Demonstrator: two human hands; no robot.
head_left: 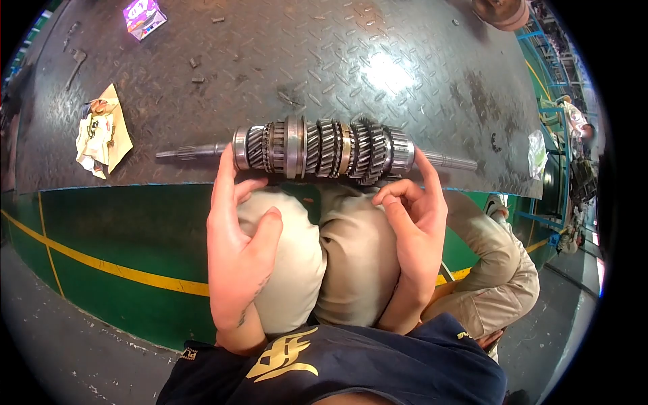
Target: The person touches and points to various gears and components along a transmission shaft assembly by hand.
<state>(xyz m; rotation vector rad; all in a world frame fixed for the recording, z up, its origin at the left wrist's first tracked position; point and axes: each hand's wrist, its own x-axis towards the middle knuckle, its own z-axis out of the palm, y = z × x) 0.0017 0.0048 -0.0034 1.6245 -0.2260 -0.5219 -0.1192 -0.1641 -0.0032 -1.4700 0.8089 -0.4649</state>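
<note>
A gear shaft with several toothed gears and rings lies sideways near the front edge of the metal table, its thin splined ends sticking out left and right. My left hand is at its left side, the index fingertip at the smooth end ring, thumb held apart and other fingers partly bent. At the other side, my right hand points its index finger up to the right end ring. Its thumb and remaining fingers are bent close together below the table edge. Neither hand is wrapped round the shaft.
On the patterned metal table lie a torn paper packet, a purple box, a dark metal tool and a crumpled white wrapper. A round brown part stands at the far right. Another person's bent leg is close on my right.
</note>
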